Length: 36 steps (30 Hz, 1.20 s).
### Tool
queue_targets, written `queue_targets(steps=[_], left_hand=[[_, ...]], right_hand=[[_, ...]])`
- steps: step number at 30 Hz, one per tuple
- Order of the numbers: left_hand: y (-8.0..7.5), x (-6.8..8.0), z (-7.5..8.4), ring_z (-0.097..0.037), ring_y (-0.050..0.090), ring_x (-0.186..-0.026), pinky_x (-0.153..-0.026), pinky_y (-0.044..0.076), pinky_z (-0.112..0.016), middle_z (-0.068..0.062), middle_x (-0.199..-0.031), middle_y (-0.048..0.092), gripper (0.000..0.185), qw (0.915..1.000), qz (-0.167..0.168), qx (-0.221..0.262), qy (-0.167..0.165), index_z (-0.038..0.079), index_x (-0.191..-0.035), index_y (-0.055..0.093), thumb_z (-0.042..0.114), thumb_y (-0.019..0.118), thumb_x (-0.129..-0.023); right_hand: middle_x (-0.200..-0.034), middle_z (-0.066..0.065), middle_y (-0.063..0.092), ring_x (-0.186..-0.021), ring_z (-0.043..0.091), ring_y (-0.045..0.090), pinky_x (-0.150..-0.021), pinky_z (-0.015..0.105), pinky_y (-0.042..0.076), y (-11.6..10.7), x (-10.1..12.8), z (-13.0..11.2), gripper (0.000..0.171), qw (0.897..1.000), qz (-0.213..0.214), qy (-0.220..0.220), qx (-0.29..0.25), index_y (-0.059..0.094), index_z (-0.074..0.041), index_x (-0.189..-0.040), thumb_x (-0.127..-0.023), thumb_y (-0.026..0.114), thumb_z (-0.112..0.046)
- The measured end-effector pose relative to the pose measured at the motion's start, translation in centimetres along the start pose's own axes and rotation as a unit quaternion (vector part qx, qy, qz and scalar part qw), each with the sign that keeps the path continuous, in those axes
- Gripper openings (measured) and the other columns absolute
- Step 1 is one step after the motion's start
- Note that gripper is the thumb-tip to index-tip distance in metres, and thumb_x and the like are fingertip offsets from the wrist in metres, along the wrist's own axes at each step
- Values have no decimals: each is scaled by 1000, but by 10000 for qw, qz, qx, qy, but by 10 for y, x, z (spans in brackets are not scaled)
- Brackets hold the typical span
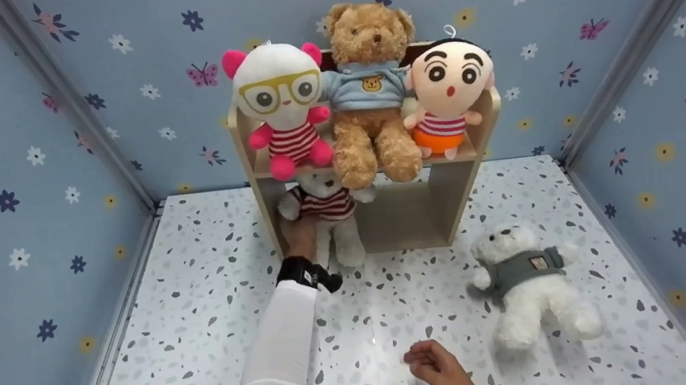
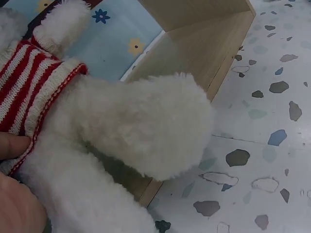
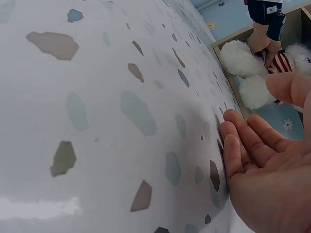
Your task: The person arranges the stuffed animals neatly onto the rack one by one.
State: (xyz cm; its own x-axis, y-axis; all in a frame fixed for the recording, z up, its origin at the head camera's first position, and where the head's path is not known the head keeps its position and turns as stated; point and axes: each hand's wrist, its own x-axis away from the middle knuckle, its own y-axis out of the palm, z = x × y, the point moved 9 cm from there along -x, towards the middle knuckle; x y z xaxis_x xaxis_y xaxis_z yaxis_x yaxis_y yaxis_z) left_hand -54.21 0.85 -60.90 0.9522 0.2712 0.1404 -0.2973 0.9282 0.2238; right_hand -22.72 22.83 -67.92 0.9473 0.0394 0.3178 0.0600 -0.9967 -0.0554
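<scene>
Under the shelf (image 1: 467,156), left hand (image 1: 300,236) grasps striped bear (image 1: 329,210); right hand (image 1: 430,360) rests relaxed on surface (image 1: 201,312). Bumping the shelf could topple the brown bear (image 1: 369,86) above.

You have five stuffed toys around one wooden shelf (image 1: 479,138). Three sit on top of the shelf: one white doll with glasses (image 1: 281,106), one brown teddy bear (image 1: 370,92) and one cartoon boy doll (image 1: 451,96). One white bear in a striped sweater (image 1: 330,220) stands in the shelf's lower opening. One white bear in a grey sweater (image 1: 531,284) lies on the floor to the shelf's right.
</scene>
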Motion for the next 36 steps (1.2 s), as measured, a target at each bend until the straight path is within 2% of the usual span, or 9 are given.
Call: queue_targets(steps=[7, 14, 19, 22, 25, 28, 30, 33, 36], left_hand=[[7, 3, 22, -23, 54, -113, -102, 43, -36, -11, -121, 60, 42, 9989, -203, 275, 305, 4, -123, 58, -4, 62, -82], [6, -19, -15, -16, 51, -122, -104, 42, -30, -3, -132, 56, 44, 9995, -16, -291, 134, 13, -136, 48, 8, 54, -93], [10, -22, -21, -20, 51, -124, -105, 42, -33, -8, -134, 56, 47, 9976, 102, -633, 253, 10, -137, 46, 2, 53, -91], [11, -17, -15, -29, 53, -125, -104, 43, -40, -16, -132, 58, 41, 9857, 328, -1618, 346, 6, -134, 49, 12, 55, -94], [7, -9, -9, -39, 56, -118, -98, 46, -47, -24, -123, 62, 36, 9602, 576, -2701, 410, 1, -127, 53, 19, 52, -96], [8, 2, -1, -45, 61, -107, -89, 48, -53, -29, -110, 66, 31, 9407, 662, -3269, 621, -6, -115, 56, 17, 51, -95], [7, 10, 3, -46, 62, -102, -86, 49, -55, -30, -104, 66, 29, 9353, 701, -3383, 765, -8, -110, 55, 16, 52, -94], [4, 22, 8, -46, 60, -103, -87, 48, -55, -32, -107, 63, 35, 9373, 747, -3219, 1111, -10, -117, 48, 15, 53, -93], [-1, 38, 16, -44, 52, -115, -99, 42, -51, -31, -122, 52, 52, 9392, 806, -2969, 1524, -11, -132, 34, 11, 57, -91]], right_hand=[[-120, 17, 60, -107, 22, 58, -88, 29, 47, -1, -1, 5, 40, 9998, 28, 107, -170, 48, 2, -125, -93, 60, -17], [-122, 15, 61, -108, 21, 58, -88, 30, 48, 0, -1, 7, 39, 9998, 33, 126, -175, 49, 1, -125, -94, 60, -20], [-121, 13, 61, -106, 18, 58, -87, 30, 47, -2, -1, 7, 38, 9996, 97, 193, -169, 50, -1, -124, -93, 61, -22], [-120, 14, 61, -105, 18, 58, -87, 29, 47, -4, -2, 6, 36, 9997, 164, 125, -105, 51, -1, -123, -93, 60, -20], [-120, 16, 61, -105, 19, 58, -87, 29, 47, -3, -1, 5, 36, 9999, 163, -11, 0, 50, 0, -123, -94, 60, -18], [-121, 18, 61, -106, 20, 58, -87, 28, 47, -3, 0, 4, 36, 9998, 170, -90, 54, 50, 1, -123, -94, 59, -18], [-121, 19, 61, -107, 20, 58, -86, 27, 47, -3, 0, 4, 35, 9998, 174, -113, 66, 50, 2, -123, -95, 58, -17], [-122, 19, 60, -108, 21, 58, -86, 27, 48, -2, 1, 4, 34, 9997, 177, -113, 83, 50, 2, -124, -95, 57, -16], [-122, 20, 60, -109, 23, 58, -86, 26, 48, -1, 0, 3, 34, 9996, 173, -181, 125, 50, 2, -123, -95, 57, -16]])
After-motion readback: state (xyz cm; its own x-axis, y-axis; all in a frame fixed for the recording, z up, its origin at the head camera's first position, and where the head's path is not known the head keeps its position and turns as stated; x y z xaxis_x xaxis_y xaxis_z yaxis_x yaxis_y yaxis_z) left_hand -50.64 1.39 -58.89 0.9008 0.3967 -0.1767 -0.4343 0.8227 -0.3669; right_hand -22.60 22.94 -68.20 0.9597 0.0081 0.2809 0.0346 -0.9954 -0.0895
